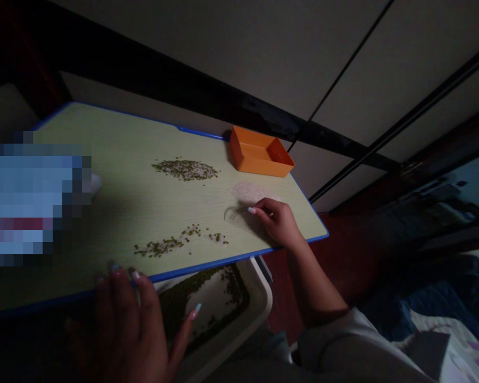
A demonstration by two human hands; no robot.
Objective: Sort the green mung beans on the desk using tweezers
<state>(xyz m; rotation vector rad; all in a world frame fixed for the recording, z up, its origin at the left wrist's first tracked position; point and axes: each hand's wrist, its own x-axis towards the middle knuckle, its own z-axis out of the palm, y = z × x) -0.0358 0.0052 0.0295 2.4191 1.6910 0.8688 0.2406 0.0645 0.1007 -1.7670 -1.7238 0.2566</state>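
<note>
My right hand (277,221) rests on the light wooden table (115,143) with its fingers curled, the fingertips touching the edge of a small pile of white grains (250,191). My left hand (133,319) lies spread at the table's near blue edge, fingers apart and holding nothing. A mixed patch of green beans and white grains (186,169) lies at the far middle. A thinner trail of green beans (171,243) lies near the front edge, between my hands.
An orange rectangular box (259,154) stands at the table's far right corner. Below the front edge, a white tray (263,298) holds many green beans. A blurred-out area covers the table's left side. Dark floor and bedding lie to the right.
</note>
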